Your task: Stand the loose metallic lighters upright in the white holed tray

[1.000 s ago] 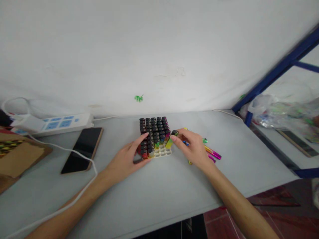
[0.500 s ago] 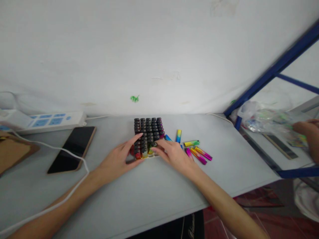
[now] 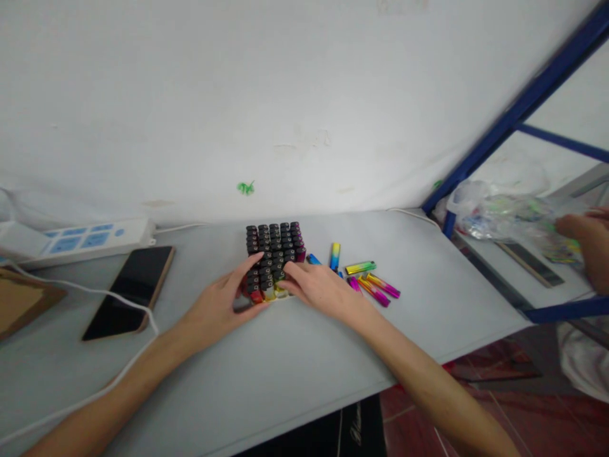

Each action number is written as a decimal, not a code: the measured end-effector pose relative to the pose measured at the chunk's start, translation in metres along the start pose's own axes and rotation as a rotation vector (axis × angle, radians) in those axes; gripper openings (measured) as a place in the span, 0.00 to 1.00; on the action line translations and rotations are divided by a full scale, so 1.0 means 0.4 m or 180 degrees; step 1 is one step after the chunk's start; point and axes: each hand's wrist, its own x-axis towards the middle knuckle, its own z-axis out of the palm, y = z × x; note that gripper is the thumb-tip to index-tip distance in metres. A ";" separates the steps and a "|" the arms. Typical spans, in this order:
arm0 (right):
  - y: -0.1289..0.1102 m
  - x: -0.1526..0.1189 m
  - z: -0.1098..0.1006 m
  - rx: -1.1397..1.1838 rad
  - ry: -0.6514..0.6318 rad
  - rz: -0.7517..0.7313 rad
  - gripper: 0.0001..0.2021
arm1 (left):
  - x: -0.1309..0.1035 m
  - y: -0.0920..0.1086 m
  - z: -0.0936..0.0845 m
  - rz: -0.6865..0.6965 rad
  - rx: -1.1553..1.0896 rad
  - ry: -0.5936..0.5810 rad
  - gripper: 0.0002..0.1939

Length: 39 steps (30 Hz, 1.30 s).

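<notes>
Rows of black-topped lighters [image 3: 273, 244] stand upright in a holder [image 3: 284, 297] whose pale front rim shows at the right front. My left hand [image 3: 228, 298] wraps round the left front corner of the block, fingers on its side and top, thumb at the front edge. Over the right front part, my right hand [image 3: 311, 284] is closed, thumb and fingers pinched at a lighter among the front ones. Several loose shiny lighters lie to its right, among them a green-yellow one [image 3: 360, 268], a blue-yellow one [image 3: 335, 256] and some pink-orange ones [image 3: 375, 291].
On the left of the grey table [image 3: 266, 381] are a phone [image 3: 128, 292], a white power strip [image 3: 90, 240], brown cardboard [image 3: 23, 295] and a white cable crossing my left forearm. A blue metal frame [image 3: 514, 127], plastic bags [image 3: 495, 209] and another person's hand [image 3: 587, 244] are at right.
The view has shifted slightly. My right hand has moved a little back and left over the block, and my left hand keeps its hold at the corner.
</notes>
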 end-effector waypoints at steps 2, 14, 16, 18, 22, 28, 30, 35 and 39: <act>-0.002 -0.003 0.007 -0.0043 0.0031 0.0091 0.11 | 0.000 0.001 -0.002 -0.0041 -0.0003 -0.0035 0.48; 0.181 -0.111 -0.061 0.0894 0.0476 0.0454 0.12 | 0.002 0.004 -0.009 -0.0185 0.0039 0.0012 0.49; 0.220 -0.127 -0.066 0.0771 0.0678 0.0649 0.12 | 0.002 0.006 -0.009 -0.0140 0.0032 0.0034 0.49; 0.242 -0.131 -0.061 0.0607 0.0871 0.0669 0.09 | 0.003 0.006 -0.009 -0.0115 0.0022 0.0037 0.49; 0.234 -0.110 -0.030 0.0288 0.0863 0.0594 0.09 | 0.002 0.007 -0.008 -0.0081 0.0022 0.0053 0.48; 0.223 -0.093 0.009 0.0086 0.0851 0.0730 0.12 | 0.001 0.002 -0.003 0.0011 0.0028 0.0052 0.47; 0.230 -0.097 0.013 0.0087 0.0849 0.0740 0.10 | 0.001 -0.001 -0.001 0.0004 -0.0008 0.0053 0.48; 0.234 -0.105 0.011 0.0089 0.0793 0.0776 0.06 | 0.002 0.003 -0.005 -0.0074 -0.0045 0.0000 0.48; 0.210 -0.103 0.003 -0.0095 0.0795 0.0820 0.09 | 0.002 0.006 -0.007 -0.0083 -0.0012 0.0018 0.48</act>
